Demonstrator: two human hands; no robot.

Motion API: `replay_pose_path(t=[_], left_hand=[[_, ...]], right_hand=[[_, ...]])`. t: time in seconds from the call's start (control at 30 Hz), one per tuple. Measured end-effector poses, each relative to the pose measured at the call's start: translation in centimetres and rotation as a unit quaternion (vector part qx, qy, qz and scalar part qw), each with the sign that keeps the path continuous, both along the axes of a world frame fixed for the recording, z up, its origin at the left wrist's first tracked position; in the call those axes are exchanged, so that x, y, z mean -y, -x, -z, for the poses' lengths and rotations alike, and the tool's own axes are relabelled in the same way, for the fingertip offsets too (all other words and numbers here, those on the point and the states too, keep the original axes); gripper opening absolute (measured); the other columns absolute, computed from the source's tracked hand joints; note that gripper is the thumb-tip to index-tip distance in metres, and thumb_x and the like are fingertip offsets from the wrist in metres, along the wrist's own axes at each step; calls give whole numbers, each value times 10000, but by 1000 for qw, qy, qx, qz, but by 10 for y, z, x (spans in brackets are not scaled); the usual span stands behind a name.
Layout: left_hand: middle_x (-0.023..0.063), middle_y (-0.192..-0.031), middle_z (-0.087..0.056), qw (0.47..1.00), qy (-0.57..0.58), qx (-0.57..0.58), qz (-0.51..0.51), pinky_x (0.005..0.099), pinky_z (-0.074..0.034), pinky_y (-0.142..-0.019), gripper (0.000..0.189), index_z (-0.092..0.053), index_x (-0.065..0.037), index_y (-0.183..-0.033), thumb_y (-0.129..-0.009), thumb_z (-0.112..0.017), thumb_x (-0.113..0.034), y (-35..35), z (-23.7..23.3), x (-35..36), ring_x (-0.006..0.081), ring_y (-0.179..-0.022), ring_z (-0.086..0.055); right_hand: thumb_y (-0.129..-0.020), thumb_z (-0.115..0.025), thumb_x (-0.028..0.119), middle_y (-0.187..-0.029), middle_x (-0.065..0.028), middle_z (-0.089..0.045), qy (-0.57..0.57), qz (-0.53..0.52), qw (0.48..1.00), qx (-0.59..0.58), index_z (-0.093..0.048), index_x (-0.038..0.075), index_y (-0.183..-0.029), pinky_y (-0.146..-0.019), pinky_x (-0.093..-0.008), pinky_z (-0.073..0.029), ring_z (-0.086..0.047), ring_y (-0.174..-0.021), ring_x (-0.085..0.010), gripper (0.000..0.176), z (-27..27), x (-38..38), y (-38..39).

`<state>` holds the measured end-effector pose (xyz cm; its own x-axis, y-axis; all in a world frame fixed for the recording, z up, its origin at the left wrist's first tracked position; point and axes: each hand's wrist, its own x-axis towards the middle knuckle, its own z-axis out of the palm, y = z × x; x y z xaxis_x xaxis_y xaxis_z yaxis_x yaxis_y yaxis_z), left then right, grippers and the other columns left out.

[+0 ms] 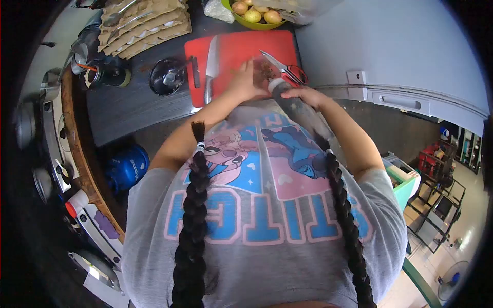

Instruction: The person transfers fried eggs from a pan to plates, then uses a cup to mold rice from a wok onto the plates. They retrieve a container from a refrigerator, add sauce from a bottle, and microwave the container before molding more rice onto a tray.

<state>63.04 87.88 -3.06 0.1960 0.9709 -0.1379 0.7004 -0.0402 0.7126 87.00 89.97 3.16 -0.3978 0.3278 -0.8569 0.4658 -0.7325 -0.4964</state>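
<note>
A red cutting board (236,41) lies on the dark counter in front of me. Over it, my left hand (246,82) is curled against the side of a small clear container (263,71) with brownish contents; some fingers are blurred. My right hand (307,96) is closed around a dark, see-through bottle (297,107). The bottle tilts, its pale end close to the clear container. Scissors (281,65) with red and black handles lie open on the board's right side. A large knife (211,64) rests on the left part, blade pointing away from me.
A dark bowl (167,77) and a jar (110,75) stand left of the board. Behind them are stacked egg trays (149,28). A green bowl (254,24) of onions sits at the back. A white refrigerator (395,51) borders the right; a blue gas cylinder (128,167) stands below left.
</note>
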Motion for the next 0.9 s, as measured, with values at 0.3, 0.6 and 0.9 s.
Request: replay_pose_path(t=[0.3,0.6,0.9], left_hand=[[192,-1413,-417,1000,17,-9,-14,454,-386,-1058,1103,-268,-9,-1452,-585,-883,-305,-1,-20,-1,368,-1264,-470],[196,-1405,-437,997,-39,-58,-21,481,-374,-1065,1096,-300,-13,-1447,-589,-866,-391,1,-3,-3,390,-1256,-472],[177,-1417,-440,997,-30,-68,-21,494,-394,-1042,1094,-323,-41,-1441,-575,-866,-432,3,-3,-4,423,-1260,-458]], right_hand=[[-777,-730,444,-983,-99,-680,77,56,995,-9,-593,78,-1210,-711,-388,-529,-659,-796,-220,583,3,-34,2],[-787,-738,427,-1028,-99,-681,145,34,989,-21,-601,82,-1211,-754,-394,-523,-656,-838,-222,563,17,-31,-3],[-788,-746,412,-1005,-89,-689,147,9,989,15,-615,79,-1181,-749,-387,-524,-660,-820,-215,531,13,-28,-12]])
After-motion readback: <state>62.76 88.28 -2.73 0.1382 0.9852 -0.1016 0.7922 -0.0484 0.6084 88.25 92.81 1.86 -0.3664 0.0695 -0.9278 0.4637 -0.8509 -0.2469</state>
